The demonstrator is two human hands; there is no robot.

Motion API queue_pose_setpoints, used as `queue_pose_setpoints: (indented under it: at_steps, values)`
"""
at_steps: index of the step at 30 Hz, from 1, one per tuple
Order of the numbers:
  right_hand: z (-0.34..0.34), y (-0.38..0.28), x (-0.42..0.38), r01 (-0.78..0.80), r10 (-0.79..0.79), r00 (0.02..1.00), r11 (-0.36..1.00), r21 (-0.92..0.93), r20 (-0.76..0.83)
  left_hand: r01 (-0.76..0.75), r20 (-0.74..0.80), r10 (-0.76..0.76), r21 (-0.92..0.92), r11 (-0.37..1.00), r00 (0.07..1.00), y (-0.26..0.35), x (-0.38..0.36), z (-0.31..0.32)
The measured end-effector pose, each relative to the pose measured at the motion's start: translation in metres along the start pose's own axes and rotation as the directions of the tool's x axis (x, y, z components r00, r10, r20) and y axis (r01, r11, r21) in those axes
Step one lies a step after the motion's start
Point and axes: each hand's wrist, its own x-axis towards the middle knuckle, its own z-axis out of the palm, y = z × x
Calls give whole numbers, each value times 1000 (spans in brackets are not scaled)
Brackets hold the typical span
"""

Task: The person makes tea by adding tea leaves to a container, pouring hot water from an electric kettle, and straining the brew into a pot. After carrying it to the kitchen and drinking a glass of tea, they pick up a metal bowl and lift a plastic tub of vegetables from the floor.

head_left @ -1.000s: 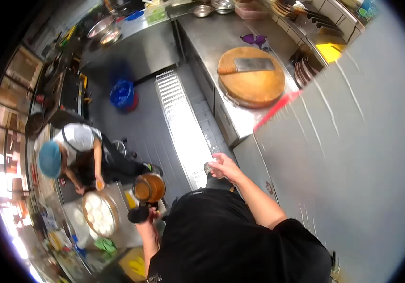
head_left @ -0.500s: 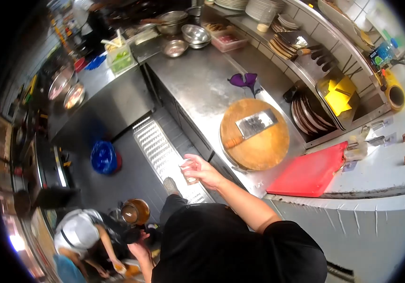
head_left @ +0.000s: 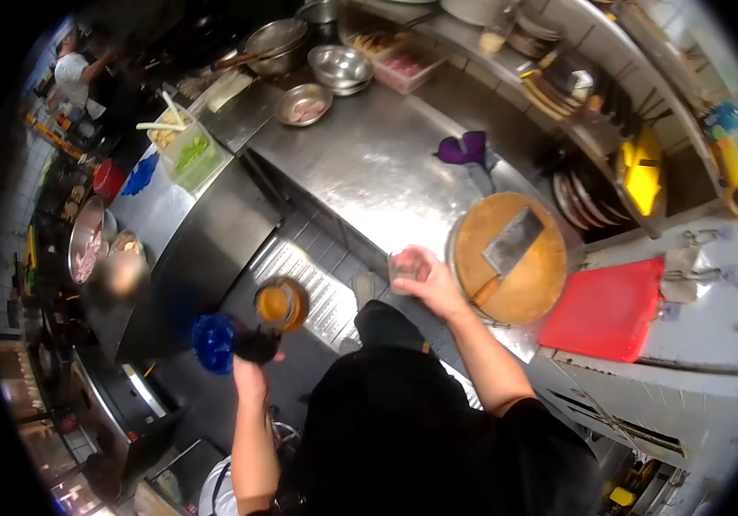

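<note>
My left hand [head_left: 253,365] is wrapped round a black cloth or grip [head_left: 257,344], which seems joined to a round pot [head_left: 281,304] with orange-brown contents. The pot hangs over the floor beside a blue bag-lined bin [head_left: 213,342]. Near the counter's front edge, my right hand [head_left: 421,279] holds a small clear glass [head_left: 400,273]. Just right of it lies a round wooden chopping board [head_left: 550,279] with a cleaver [head_left: 513,242] on top. A purple cloth item [head_left: 461,148] rests on the steel counter [head_left: 369,181] above the board.
A red cutting board [head_left: 605,310] lies at the right. Metal bowls [head_left: 340,67] and a pink-filled tub [head_left: 406,67] stand at the counter's back. A container of green pieces [head_left: 190,155] sits at left. Another person [head_left: 72,73] stands far left. Metal grating [head_left: 309,288] covers part of the floor.
The view has turned and shifted. My left hand and the pot have come forward and up from the lower left, next to the blue-lined bin. My right hand still holds the glass, now closer to the chopping board.
</note>
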Motion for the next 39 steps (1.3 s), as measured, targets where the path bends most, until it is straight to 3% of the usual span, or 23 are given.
queue_pose_setpoints:
  at_steps: [3,5,9,14,17,23,32,39]
  values:
    - [-1,-3,57,161,-159,987,969,-188,25,57,74,-60,37,998,995,33,53,36]
    - [2,-10,93,211,-208,977,962,-174,35,118,133,-137,139,983,982,53,85,55]
    - [4,-31,154,196,-194,980,940,-277,36,76,232,-76,7,997,970,74,141,103]
    - [-7,-53,212,204,-205,978,898,-390,39,122,321,-188,216,969,928,90,203,144]
    - [-16,-63,235,211,-225,974,867,-452,25,124,338,-206,249,961,918,95,232,170]
    - [-31,-77,257,258,-305,952,765,-590,21,18,480,-265,458,889,837,111,294,203]
    - [-49,-78,274,252,-351,936,744,-619,-40,-119,544,-511,753,647,665,176,349,282]
    - [-54,-68,284,250,-385,919,740,-624,-89,-227,472,-614,871,436,632,198,367,331]
